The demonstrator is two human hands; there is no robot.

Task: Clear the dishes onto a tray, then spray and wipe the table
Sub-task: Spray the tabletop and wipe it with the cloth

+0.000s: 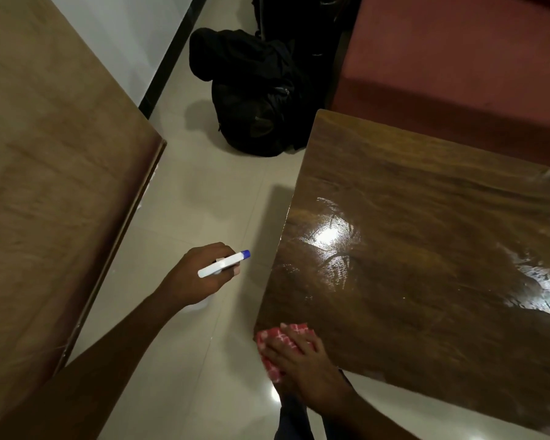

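The dark wooden table (426,242) fills the right half of the view, its top glossy with wet streaks. My right hand (302,360) lies flat on a red-and-white checked cloth (272,347) at the table's near left corner. My left hand (200,276) hangs over the floor left of the table, closed around a white spray bottle (223,265) with a blue nozzle tip pointing right. The bottle's body is mostly hidden under the hand. No dishes or tray are in view.
A lighter wooden surface (51,185) occupies the left side. A black backpack (254,100) sits on the pale tiled floor (204,192) beyond the gap. A red upholstered seat (458,58) stands behind the table.
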